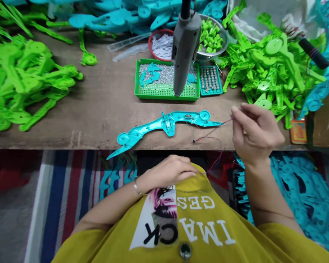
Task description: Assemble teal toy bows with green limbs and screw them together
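Observation:
My right hand (256,131) pinches thin red and blue wires (227,122) above the bench's front edge. They run left to the tip of a turquoise plastic toy-bow shell (153,126), which lies open side up with small parts fitted inside. A loop of the wires hangs over the edge toward my left hand (171,170). That hand is in front of the mustard shirt, fingers closed, with the loop's lower end at its fingertips. A small dark piece (193,141) on a wire rests on the bench below the shell.
A grey electric screwdriver (185,54) hangs over a green tray (167,96) of screws and turquoise pieces. Beside it sits a small teal tray (211,92) of round metal parts. Green shells pile up left (30,84) and right (274,69). Behind stand a red basket (152,51) and metal bowl (224,45).

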Available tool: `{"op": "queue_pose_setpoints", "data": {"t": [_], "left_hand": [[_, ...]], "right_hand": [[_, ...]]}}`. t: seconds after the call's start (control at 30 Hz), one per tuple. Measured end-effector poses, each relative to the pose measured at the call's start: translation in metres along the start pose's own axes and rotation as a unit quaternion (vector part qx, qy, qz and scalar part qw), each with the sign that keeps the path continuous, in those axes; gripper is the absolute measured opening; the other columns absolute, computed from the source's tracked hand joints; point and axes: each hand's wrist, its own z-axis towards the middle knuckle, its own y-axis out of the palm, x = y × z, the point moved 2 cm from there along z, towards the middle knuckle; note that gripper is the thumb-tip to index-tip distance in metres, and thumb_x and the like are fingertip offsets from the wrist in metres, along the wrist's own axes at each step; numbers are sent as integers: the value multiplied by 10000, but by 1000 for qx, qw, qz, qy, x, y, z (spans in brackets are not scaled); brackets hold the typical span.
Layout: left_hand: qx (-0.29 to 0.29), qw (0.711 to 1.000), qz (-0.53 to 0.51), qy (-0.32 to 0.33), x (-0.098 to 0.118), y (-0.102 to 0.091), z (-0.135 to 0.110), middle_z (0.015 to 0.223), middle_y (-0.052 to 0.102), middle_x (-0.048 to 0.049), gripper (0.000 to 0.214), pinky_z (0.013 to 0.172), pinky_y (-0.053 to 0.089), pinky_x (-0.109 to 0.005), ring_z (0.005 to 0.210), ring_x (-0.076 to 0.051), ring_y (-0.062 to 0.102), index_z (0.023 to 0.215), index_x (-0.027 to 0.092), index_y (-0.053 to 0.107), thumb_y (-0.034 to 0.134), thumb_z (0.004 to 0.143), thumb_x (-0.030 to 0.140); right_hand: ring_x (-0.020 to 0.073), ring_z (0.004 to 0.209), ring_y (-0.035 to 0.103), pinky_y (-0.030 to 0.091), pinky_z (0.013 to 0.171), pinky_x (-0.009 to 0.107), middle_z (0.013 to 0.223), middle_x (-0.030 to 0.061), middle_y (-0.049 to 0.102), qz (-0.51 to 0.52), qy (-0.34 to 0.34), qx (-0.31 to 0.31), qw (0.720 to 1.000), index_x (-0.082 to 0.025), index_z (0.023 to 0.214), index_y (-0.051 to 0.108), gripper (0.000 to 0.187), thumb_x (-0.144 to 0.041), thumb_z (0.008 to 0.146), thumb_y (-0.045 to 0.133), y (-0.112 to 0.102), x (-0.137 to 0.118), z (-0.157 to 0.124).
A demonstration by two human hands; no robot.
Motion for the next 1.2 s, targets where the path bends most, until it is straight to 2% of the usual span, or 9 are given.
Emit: {"op": "queue_pose_setpoints", "data": {"t": [0.07,0.17,0.33,0.47,0.63,0.73,0.87,1.03,1.2], "left_hand": [[8,1000,-9,16,-3,2,14,1044,736,-100,320,837,504,-298,950,-203,684,1192,168,713,604,986,387],[168,979,-94,-70,-4,-24,20,996,738,-97,327,897,501,-338,966,-211,673,1014,158,734,539,1012,420],[273,799,-512,-160,-16,-48,15,1088,759,-121,484,867,543,-350,966,-221,716,1163,156,686,466,996,553],[338,684,-625,-164,-33,-39,7,1028,765,-75,284,892,542,-322,927,-182,732,1161,162,666,619,892,241],[328,634,-664,-220,-43,-20,-1,1002,748,-83,191,860,578,-361,905,-192,740,1077,143,660,594,898,152],[327,611,-688,-216,-43,-14,-1,989,745,-82,154,929,581,-383,943,-187,741,1035,144,669,552,951,198],[381,637,-639,-199,-46,-13,-6,1103,749,-103,148,1102,503,-418,1141,-206,702,1000,154,670,551,913,164],[390,712,-559,-170,-47,-17,-17,1231,731,-123,223,1118,502,-442,1219,-247,677,1085,156,668,662,863,176],[434,826,-323,-159,-52,-21,-29,1227,744,-118,261,1030,578,-423,1161,-232,710,1207,175,669,628,952,210]], "right_hand": [[287,1059,708,618,880,470,1199,97,723,55,-93,25,994,-290,1200,727,321,-203,900,655,-7,-12,-6],[267,1122,708,661,898,436,1192,51,746,160,-261,-4,952,-290,1228,706,412,-115,856,678,-14,-37,-20],[217,1091,726,655,955,346,1106,99,774,331,-400,-121,846,-123,991,736,194,-78,892,576,1,-73,-44],[219,974,745,662,832,354,996,109,785,365,-329,-212,844,-119,913,725,236,-43,850,511,17,-70,-51],[286,1134,704,549,1033,565,1018,46,789,363,-220,-277,862,-204,979,722,274,-97,803,541,20,-64,-40],[237,1051,717,581,988,472,1052,82,755,377,-105,-237,889,-210,1050,675,231,-120,847,614,29,-78,-27],[222,995,691,629,817,397,1069,107,672,385,37,-232,893,-210,1066,628,179,-203,889,655,61,-93,-23],[156,777,723,630,710,318,996,64,707,467,179,-317,806,-199,1082,634,173,-308,951,604,87,-89,-36],[210,940,735,632,814,376,1064,95,739,465,168,-338,800,-206,1152,648,281,-280,883,681,81,-83,-25]]}}
